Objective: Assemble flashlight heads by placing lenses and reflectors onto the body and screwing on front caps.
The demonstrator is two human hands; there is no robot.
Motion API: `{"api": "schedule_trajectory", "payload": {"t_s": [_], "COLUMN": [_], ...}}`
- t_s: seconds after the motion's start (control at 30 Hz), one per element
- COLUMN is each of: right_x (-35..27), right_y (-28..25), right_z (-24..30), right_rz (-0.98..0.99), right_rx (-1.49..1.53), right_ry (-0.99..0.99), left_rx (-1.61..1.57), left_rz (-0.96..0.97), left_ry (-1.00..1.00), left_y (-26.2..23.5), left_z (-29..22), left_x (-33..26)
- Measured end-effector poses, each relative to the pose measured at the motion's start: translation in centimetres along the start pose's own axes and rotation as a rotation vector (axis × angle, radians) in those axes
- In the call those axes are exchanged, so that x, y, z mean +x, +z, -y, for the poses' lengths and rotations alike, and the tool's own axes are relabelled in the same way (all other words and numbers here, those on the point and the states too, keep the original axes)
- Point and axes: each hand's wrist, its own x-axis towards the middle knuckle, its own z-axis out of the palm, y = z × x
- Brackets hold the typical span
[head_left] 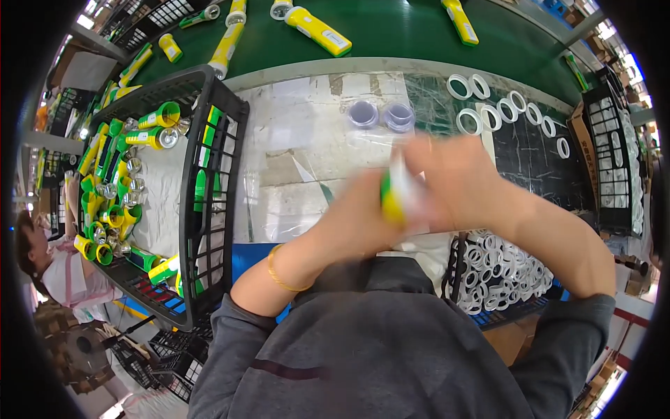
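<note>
In front of my chest, a green and yellow flashlight (391,204) with a white ring (403,183) at its head is between my hands, smeared by motion. My left hand (359,218) is closed round the flashlight's body. My right hand (457,174) curls over the white end, its fingers bent inward. Just beyond the hands, two short stacks of clear round lenses (363,115) stand on the worktable (279,150). Loose white rings (458,75) lie spread on the dark surface at the far right.
At left stands a black crate (241,115) holding many green and yellow flashlights (115,213). A basket of white rings (495,272) is at lower right. Beyond the table runs a green conveyor (398,35) with yellow flashlights (317,31). Another person (70,269) is at far left.
</note>
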Motion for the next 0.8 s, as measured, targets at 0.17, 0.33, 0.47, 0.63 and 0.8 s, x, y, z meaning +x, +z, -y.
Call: {"api": "schedule_trajectory", "payload": {"t_s": [0.17, 0.33, 0.47, 0.63, 0.8], "right_x": [2.5, -0.2, -0.6, -1.1, 2.2], "right_y": [1.9, 2.2, -0.1, 1.8, 3.0], "right_z": [0.4, 0.4, 1.6, -0.4, -1.1], "right_rz": [0.142, -0.166, -0.085, -0.169, -0.072], "right_rx": [-0.164, -0.014, 0.038, -0.069, -0.115], "right_ry": [0.569, -0.013, -0.553, -0.002, 0.496], "left_rx": [0.562, 0.205, -0.402, 0.033, 0.376], "left_rz": [-0.551, -0.203, 0.48, -0.102, -0.468], "left_ry": [-0.15, -0.029, -0.067, -0.176, -0.307], "left_y": [-0.3, -1.7, -0.5, 0.9, -0.9], "left_z": [1.6, 0.2, -0.3, -0.5, 0.3], "left_x": [1.9, -0.3, -1.4, -0.5, 2.5]}}
